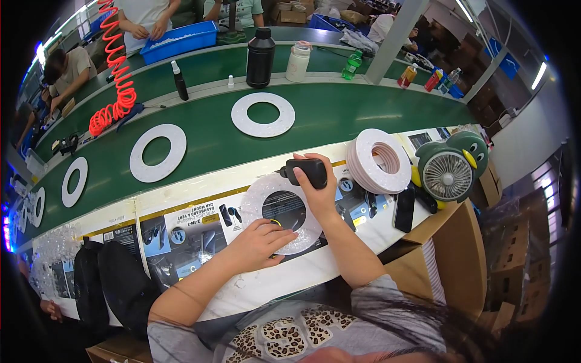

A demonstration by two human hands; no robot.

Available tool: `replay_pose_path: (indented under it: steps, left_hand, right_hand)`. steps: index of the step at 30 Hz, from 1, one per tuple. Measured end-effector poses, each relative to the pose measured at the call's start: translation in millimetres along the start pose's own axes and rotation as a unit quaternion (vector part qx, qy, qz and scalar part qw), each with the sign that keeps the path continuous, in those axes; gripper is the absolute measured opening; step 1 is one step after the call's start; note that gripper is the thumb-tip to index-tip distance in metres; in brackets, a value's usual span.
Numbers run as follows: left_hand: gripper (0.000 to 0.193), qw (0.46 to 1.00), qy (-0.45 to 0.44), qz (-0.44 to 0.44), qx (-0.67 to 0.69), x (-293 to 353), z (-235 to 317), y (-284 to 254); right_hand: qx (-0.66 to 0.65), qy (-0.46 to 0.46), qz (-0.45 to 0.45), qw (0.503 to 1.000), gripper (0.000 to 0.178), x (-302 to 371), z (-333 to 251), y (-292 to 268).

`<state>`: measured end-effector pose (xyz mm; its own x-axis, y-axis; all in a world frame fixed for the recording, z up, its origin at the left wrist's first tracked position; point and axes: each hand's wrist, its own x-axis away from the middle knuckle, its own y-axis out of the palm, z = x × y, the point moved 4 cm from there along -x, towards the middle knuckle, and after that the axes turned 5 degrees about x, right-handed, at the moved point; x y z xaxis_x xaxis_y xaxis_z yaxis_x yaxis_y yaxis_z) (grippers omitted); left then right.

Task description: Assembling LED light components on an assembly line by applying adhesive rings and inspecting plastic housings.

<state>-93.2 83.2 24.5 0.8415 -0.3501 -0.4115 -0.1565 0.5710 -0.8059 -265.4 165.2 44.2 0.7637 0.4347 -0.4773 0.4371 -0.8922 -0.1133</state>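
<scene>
White ring [252,209] flat on printed sheets covering the bench [227,302]. The left hand [263,242], fingers loosely spread, rests on its near side; the right hand [322,193] has its fingers wrapped round a black tool [308,172] at its far side. Beyond: green belt [209,109] bearing spaced rings [137,154]. Right: ring stack [364,160], phone [404,210], fan [448,175], open carton [454,260]. Background: co-worker [145,24] at a blue tray [181,52], red coiled hose [114,69].
</scene>
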Motion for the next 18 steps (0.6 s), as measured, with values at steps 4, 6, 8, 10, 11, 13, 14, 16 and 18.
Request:
replay_pose_path:
  steps: [4,6,8,10,11,13,14,16,18]
  left_hand:
    - [0.057,1.0,-0.003,0.002,0.008,0.1,-0.5,0.2]
    - [0.057,1.0,-0.003,0.001,0.007,-0.2,-0.5,0.2]
    - [0.056,1.0,-0.001,0.003,0.005,0.0,-0.7,0.5]
    - [0.056,1.0,0.001,0.004,0.003,0.0,-0.7,0.6]
    - [0.056,1.0,0.003,0.006,0.001,0.1,-0.6,0.7]
    - [0.057,1.0,0.005,0.008,0.0,-0.2,-0.3,0.5]
    - [0.057,1.0,0.003,0.005,0.002,-0.7,-0.2,0.3]
    - [0.057,1.0,0.001,0.001,0.002,-0.6,-0.2,0.5]
    - [0.059,1.0,0.005,0.007,0.004,-0.2,-0.5,1.0]
  right_hand:
    - [-0.015,0.001,0.002,1.0,0.033,1.1,-2.4,-2.1]
    - [-0.004,0.004,0.002,1.0,0.033,1.2,-4.8,-3.2]
    - [0.007,0.007,0.001,1.0,0.032,0.9,-4.8,-4.8]
    - [0.025,0.004,0.004,1.0,0.029,-0.2,-3.8,-6.8]
    - [0.025,0.004,0.004,1.0,0.029,-0.4,-4.2,-7.7]
    - [0.027,0.025,0.001,0.999,0.026,-1.0,-6.0,-9.2]
    - [0.027,0.025,0.002,0.999,0.026,-1.4,-7.8,-10.1]
    - [0.03,0.041,-0.008,0.999,0.025,-2.0,-9.1,-10.3]
    - [0.031,0.041,-0.013,0.999,0.025,-2.7,-7.5,-10.3]
